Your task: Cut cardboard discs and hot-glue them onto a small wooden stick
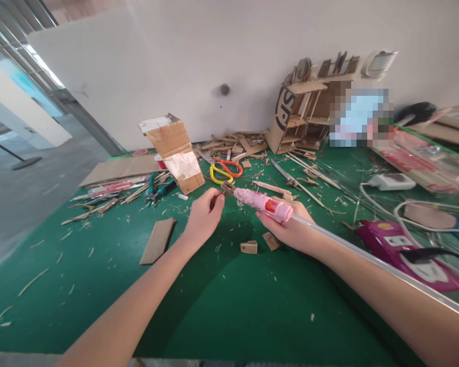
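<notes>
Bare forearms (137,295) come in closest, at seven and five o'clock, over a green tabletop (229,316) strewn with pale shavings. Taking the meeting point of the hands as the dial's centre, the right hand (290,229), at four o'clock, is wrapped around a pink hot-glue gun (256,200); its nozzle end points to ten, and a clear glue stick (325,234) trails from its back toward four. The left hand (204,214), at eight, is apart from the right, thumb and fingers bent together beside the nozzle; blur hides whether they grip the small brown piece (228,188) there.

Two small cardboard blocks (248,247) lie near five o'clock, a cardboard strip (156,243) at eight, teal-handled pliers (153,187) at nine. Scissors (233,162) with orange and yellow handles rest at eleven, a creased cardboard panel (176,142) stands at ten, a cardboard shelf unit (285,120) between one and two, and a magenta power strip (371,234) past three.
</notes>
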Demonstrator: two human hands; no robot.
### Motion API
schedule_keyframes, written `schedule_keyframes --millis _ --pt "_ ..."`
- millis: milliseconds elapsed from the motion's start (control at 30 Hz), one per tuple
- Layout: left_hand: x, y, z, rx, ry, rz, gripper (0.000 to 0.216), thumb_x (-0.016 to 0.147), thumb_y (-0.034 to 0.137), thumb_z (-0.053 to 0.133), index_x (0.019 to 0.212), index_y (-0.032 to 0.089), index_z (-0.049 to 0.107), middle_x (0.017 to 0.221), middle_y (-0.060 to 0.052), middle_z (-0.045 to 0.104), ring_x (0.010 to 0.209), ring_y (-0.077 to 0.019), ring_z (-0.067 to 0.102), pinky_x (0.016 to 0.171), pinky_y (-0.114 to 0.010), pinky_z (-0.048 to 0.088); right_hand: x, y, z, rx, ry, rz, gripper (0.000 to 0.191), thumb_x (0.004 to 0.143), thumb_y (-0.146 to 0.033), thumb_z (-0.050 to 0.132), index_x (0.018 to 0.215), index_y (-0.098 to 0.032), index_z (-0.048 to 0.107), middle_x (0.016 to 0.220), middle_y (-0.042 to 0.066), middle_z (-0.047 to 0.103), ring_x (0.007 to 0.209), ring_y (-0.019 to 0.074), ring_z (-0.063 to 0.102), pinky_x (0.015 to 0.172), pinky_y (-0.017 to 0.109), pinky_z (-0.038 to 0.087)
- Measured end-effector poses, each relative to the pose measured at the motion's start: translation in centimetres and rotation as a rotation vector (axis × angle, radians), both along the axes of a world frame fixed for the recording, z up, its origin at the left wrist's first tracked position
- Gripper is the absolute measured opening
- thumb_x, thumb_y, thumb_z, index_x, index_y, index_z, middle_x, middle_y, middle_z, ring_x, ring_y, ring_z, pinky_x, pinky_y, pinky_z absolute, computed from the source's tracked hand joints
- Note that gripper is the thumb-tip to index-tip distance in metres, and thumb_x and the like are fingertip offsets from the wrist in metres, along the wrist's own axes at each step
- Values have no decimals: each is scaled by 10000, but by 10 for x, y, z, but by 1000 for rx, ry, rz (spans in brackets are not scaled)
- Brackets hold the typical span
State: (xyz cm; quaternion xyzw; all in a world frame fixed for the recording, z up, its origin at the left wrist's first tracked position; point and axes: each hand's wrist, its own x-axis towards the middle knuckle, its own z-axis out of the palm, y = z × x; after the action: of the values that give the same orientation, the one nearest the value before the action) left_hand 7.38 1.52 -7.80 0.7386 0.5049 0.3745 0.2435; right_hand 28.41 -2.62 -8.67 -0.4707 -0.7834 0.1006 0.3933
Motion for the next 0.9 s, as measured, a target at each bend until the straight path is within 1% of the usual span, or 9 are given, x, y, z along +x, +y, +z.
schedule_keyframes --millis 167,367,633,900 --pt "-1 1 -2 9 -10 -6 200 893 300 422 745 183 491 584 44 398 533 -102 372 516 -238 272 0 0 1 4 -14 4 228 870 -317 501 682 -206 434 602 -29 507 506 102 500 497 229 358" --pt "0 0 -1 9 -5 34 186 891 332 444 805 184 517 598 42 450 535 -100 398 515 -232 289 0 0 3 -10 -16 0 223 859 -302 508 674 -207 428 591 -30 499 509 105 499 492 231 352" --pt "-1 0 -3 47 19 41 244 902 328 420 714 183 480 557 49 392 515 -97 370 506 -237 265 -1 0 2 5 -14 5 246 858 -301 510 653 -208 411 580 -35 480 502 101 488 490 233 351" --pt "-2 2 -2 39 -1 49 257 903 335 420 715 179 502 559 45 401 518 -100 382 513 -245 276 0 0 3 5 -37 -6 261 858 -313 504 640 -208 404 569 -35 472 495 105 482 488 240 347"
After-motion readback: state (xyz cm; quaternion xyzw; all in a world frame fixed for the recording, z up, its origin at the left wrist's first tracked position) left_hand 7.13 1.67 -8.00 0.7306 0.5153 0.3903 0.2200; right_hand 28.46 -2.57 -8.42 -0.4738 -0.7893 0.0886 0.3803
